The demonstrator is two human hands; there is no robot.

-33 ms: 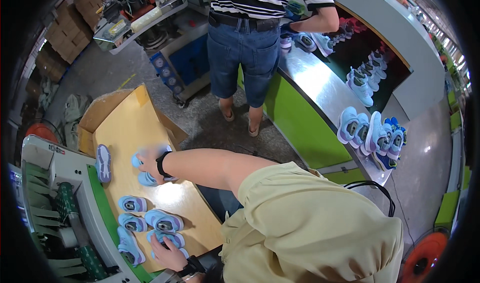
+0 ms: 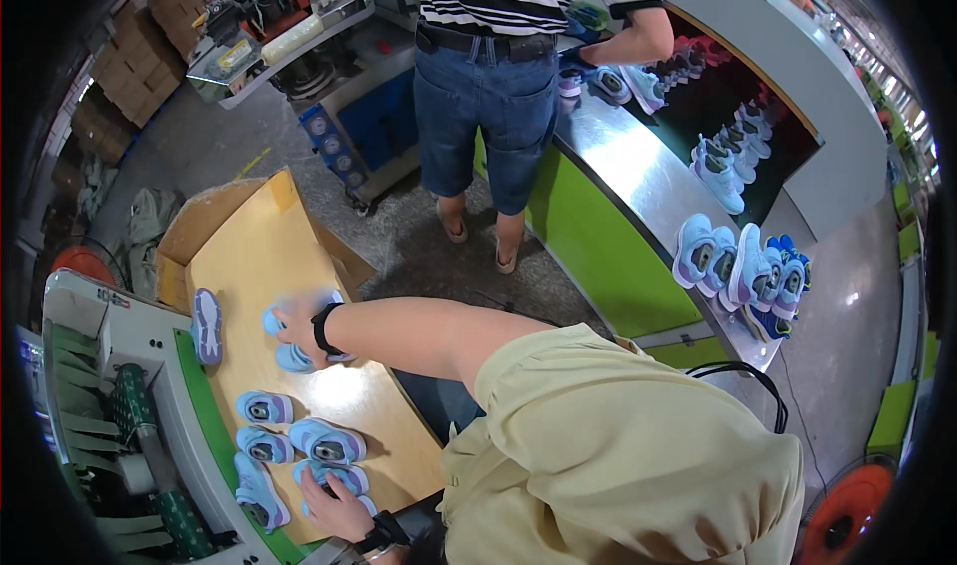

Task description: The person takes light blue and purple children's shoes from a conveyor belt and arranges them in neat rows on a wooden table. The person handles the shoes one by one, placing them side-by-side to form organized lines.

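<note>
My right hand [image 2: 299, 334] reaches across the wooden board, closed over a pair of light-blue sneakers [image 2: 293, 358]; part of it is blurred, so the finger placement is hard to see. Lower down, my left hand [image 2: 337, 510] has its fingers bent over another light-blue sneaker [image 2: 351, 479], covering its opening. Between the hands stand more light-blue sneakers: a small one [image 2: 264, 406], one below it [image 2: 263, 444] and a larger one [image 2: 327, 441]. A further sneaker [image 2: 261, 492] is at the board's left edge. One shoe [image 2: 206, 326] lies with its purple-and-white sole showing.
The wooden board [image 2: 239, 266] adjoins a machine with green rollers [image 2: 135, 405]. A co-worker [image 2: 488, 116] stands ahead beside a metal-topped counter [image 2: 638, 181]. Sneakers [image 2: 743, 266] stand at its near end, others [image 2: 718, 171] in the machine opening. An orange fan [image 2: 847, 515] is at lower right.
</note>
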